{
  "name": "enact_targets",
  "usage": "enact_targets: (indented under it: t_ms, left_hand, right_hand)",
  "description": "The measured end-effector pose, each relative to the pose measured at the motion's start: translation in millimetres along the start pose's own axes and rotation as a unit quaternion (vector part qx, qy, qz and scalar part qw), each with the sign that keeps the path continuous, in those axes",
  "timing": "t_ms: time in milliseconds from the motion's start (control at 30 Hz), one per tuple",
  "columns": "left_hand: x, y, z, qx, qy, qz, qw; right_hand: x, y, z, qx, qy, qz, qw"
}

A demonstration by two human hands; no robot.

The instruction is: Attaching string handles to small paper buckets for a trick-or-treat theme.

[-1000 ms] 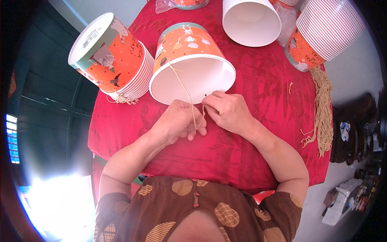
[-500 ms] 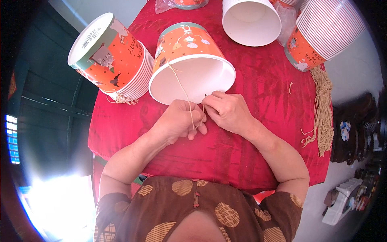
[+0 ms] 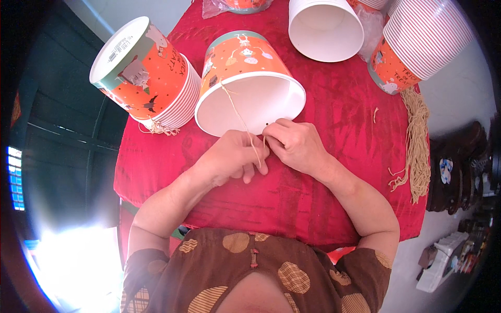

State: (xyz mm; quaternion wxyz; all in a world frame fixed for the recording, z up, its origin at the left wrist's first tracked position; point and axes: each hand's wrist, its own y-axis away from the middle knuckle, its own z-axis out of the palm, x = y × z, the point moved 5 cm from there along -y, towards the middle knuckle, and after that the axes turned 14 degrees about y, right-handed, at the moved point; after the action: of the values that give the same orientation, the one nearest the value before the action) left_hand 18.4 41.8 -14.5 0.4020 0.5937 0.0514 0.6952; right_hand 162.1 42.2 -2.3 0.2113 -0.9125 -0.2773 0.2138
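An orange paper bucket (image 3: 252, 61) with a teal base band and white inside lies on its side in front of me, its mouth toward me. A tan string (image 3: 238, 112) is fastened through the left of its rim and runs down to my hands. My left hand (image 3: 233, 156) is closed with the string between thumb and fingers. Just to its right, at the near rim beside a small dark hole, my right hand (image 3: 296, 143) pinches the other stretch of string. The fingertips of both hands nearly meet.
On the left, stacked orange buckets (image 3: 151, 73) stand upside down with string ends by their rims. A white-mouthed bucket (image 3: 326, 32) lies at the back, and a tall bucket stack (image 3: 425, 44) leans at right. A bundle of tan strings (image 3: 417, 148) hangs over the red-covered table's right edge.
My left fingers have shifted slightly up and right, and the string's loop at them sits a little differently. The right hand stays pinched near the rim; the bucket has barely moved.
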Motion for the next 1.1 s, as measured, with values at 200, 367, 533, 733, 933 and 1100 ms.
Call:
enact_targets:
  t_ms: [200, 367, 533, 733, 933, 1100]
  left_hand:
    - [-4, -4, -5, 0.000, 0.060, 0.007, 0.998]
    - [-4, -4, -5, 0.021, 0.059, 0.012, 0.998]
    - [-4, -4, -4, 0.017, 0.036, 0.020, 0.999]
    - [0, -5, -2, -0.009, 0.052, 0.049, 0.997]
    - [11, -19, 0, 0.021, 0.088, 0.067, 0.994]
    - [16, -29, 2, 0.021, 0.070, 0.078, 0.994]
  right_hand:
    - [1, 0, 2, 0.012, -0.007, 0.005, 1.000]
    - [1, 0, 2, 0.015, -0.008, 0.006, 1.000]
    - [1, 0, 1, 0.013, -0.002, 0.005, 1.000]
    - [-1, -4, -5, 0.029, -0.021, 0.014, 0.999]
    - [9, -11, -17, 0.070, -0.007, 0.036, 0.997]
    - [15, -12, -24, 0.045, 0.030, 0.023, 0.998]
